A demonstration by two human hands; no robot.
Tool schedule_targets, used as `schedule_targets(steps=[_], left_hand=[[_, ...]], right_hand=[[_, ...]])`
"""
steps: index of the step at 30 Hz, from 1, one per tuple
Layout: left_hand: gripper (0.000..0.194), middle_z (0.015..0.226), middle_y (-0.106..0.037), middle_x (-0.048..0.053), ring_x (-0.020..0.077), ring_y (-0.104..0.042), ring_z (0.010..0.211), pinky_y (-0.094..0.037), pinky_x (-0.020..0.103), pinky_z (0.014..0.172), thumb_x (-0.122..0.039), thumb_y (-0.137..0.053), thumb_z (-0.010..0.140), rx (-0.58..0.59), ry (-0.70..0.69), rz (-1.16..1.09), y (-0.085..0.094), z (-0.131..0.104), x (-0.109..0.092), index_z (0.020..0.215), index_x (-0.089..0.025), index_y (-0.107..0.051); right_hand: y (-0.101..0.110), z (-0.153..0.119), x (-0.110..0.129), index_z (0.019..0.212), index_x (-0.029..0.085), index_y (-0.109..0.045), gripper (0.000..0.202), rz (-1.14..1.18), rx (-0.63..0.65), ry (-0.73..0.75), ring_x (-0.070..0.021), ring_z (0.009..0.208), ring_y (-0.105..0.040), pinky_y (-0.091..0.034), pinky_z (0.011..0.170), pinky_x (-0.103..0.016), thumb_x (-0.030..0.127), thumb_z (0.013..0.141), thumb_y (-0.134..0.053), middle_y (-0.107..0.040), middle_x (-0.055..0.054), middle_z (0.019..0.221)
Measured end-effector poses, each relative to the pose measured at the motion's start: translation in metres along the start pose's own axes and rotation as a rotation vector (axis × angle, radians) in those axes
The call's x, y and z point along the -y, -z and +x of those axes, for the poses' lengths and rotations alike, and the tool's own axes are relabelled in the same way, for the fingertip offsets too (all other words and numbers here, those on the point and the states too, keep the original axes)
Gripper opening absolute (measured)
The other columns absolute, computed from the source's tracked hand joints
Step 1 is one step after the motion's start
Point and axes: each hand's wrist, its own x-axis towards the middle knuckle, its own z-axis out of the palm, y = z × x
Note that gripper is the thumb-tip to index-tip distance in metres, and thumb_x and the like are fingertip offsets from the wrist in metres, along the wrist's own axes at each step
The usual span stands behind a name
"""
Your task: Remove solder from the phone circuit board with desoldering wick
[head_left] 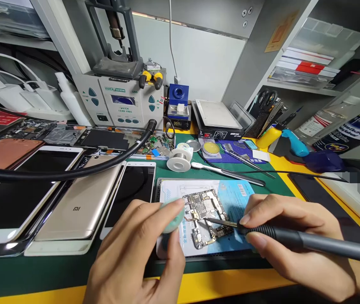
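A phone circuit board (pixel 200 202) lies on a blue-and-white printed packet (pixel 230 190) in front of me. My left hand (pixel 142 249) pinches a round pale-green spool of desoldering braid (pixel 175 219) between thumb and fingers, at the board's left edge. From it a short copper-coloured strand reaches onto the board. In my right hand (pixel 300 240) is a soldering iron (pixel 262 230), gripped like a pen near its ribbed collar. Its tip rests at or just above the middle of the board, close to the strand's end; contact is hard to tell.
Several phones (pixel 78 202) lie at left. A black hose (pixel 72 172) arches over them from the rework station (pixel 125 101). Behind the board are a solder wire spool (pixel 179 160), a brush (pixel 227 172), tweezers (pixel 246 158) and a flux tin (pixel 211 148). Bottles (pixel 328 120) stand at right.
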Motion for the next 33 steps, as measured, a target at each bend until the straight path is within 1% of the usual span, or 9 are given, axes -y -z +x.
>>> schedule_targets(steps=[3,6,10,16,20,23,29,33], left_hand=[[0.043,0.107,-0.069,0.001,0.0125,-0.064,0.098,-0.052,0.027,0.094,0.002,-0.062,0.093,-0.023,-0.034,-0.023,-0.004,0.001,-0.003,0.128,-0.022,-0.067],[0.041,0.104,-0.069,0.001,0.0135,-0.063,0.095,-0.053,0.03,0.091,0.003,-0.063,0.093,-0.044,-0.029,-0.02,-0.008,0.002,-0.006,0.125,-0.021,-0.068],[0.04,0.104,-0.069,0.002,0.0137,-0.063,0.095,-0.053,0.03,0.091,0.004,-0.063,0.093,-0.044,-0.038,-0.01,-0.009,0.003,-0.007,0.125,-0.02,-0.069],[0.041,0.106,-0.07,0.002,0.015,-0.064,0.096,-0.054,0.032,0.093,0.002,-0.064,0.093,-0.023,-0.04,-0.007,-0.006,0.003,-0.006,0.126,-0.021,-0.068],[0.04,0.105,-0.069,0.002,0.0153,-0.063,0.096,-0.054,0.033,0.093,0.003,-0.063,0.093,-0.034,-0.038,-0.003,-0.008,0.005,-0.008,0.125,-0.02,-0.068],[0.04,0.106,-0.068,0.003,0.0154,-0.062,0.098,-0.053,0.033,0.092,0.003,-0.061,0.094,-0.021,-0.035,-0.016,-0.01,0.008,-0.008,0.126,-0.02,-0.067],[0.036,0.118,-0.064,0.006,0.0177,-0.06,0.107,-0.049,0.034,0.097,-0.004,-0.056,0.098,0.121,-0.05,0.011,-0.005,0.017,-0.002,0.13,-0.019,-0.063],[0.036,0.124,-0.063,0.004,0.0179,-0.058,0.113,-0.046,0.033,0.102,-0.009,-0.053,0.099,0.198,-0.082,0.029,0.0,0.024,0.0,0.131,-0.022,-0.06]], right_hand=[[-0.003,0.002,0.002,0.089,0.03,-0.07,0.029,-0.007,-0.001,0.018,-0.0137,0.064,-0.072,-0.056,0.061,-0.02,0.003,0.077,-0.074,-0.076,0.006,0.07],[-0.006,0.004,0.001,0.091,0.03,-0.071,0.03,-0.007,0.008,0.03,-0.0127,0.062,-0.07,-0.054,0.059,-0.02,0.003,0.078,-0.074,-0.075,0.006,0.069],[-0.007,0.004,0.0,0.097,0.029,-0.071,0.031,0.024,0.055,0.052,-0.013,0.062,-0.071,-0.055,0.06,-0.021,0.003,0.079,-0.074,-0.076,0.005,0.072],[-0.007,0.001,-0.002,0.1,0.026,-0.072,0.032,0.057,0.068,0.098,-0.0118,0.059,-0.069,-0.053,0.057,-0.021,0.001,0.08,-0.073,-0.075,0.003,0.072],[-0.005,0.001,-0.003,0.1,0.025,-0.072,0.032,0.04,0.089,0.103,-0.0124,0.06,-0.07,-0.054,0.057,-0.022,0.0,0.08,-0.073,-0.075,0.002,0.073],[-0.005,0.001,-0.004,0.101,0.026,-0.072,0.033,0.015,0.093,0.109,-0.0131,0.061,-0.073,-0.055,0.058,-0.021,0.001,0.08,-0.073,-0.077,0.003,0.075],[-0.003,-0.002,-0.005,0.103,0.031,-0.069,0.034,-0.079,0.089,0.073,-0.0151,0.068,-0.079,-0.058,0.06,-0.02,0.007,0.081,-0.077,-0.081,0.005,0.079],[-0.001,-0.002,-0.004,0.101,0.034,-0.07,0.034,-0.133,0.073,0.041,-0.0138,0.068,-0.08,-0.059,0.061,-0.017,0.009,0.08,-0.079,-0.082,0.009,0.079]])
